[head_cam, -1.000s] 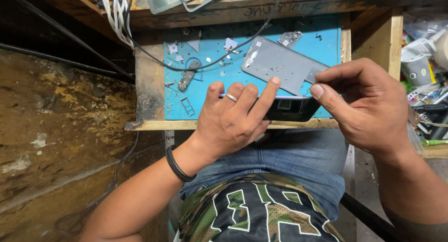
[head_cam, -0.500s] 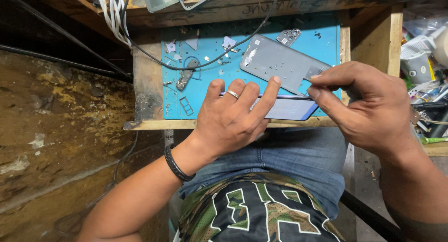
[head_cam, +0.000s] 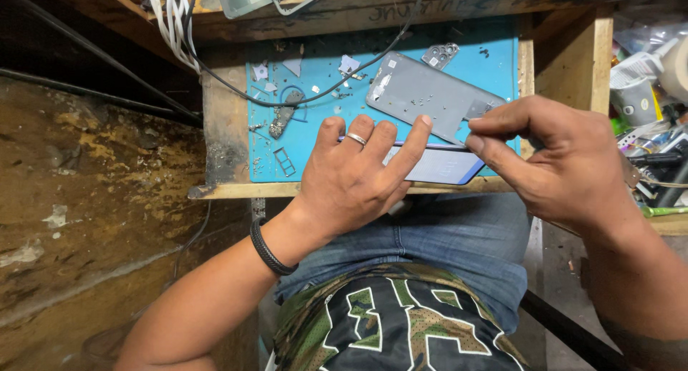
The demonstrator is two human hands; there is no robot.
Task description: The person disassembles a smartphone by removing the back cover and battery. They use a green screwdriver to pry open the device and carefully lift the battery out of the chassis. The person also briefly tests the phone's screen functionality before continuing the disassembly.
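Phone lies at the worktop's six o'clock edge, pinned under my spread left hand, while my right hand pinches a thin tool at its three o'clock corner; grey back cover already off at twelve, screen seemingly not yet separated.

My small wooden bench with a blue mat on top.

On my mat lie a grey back cover, a camera frame, a SIM tray, a black cable and small scraps.
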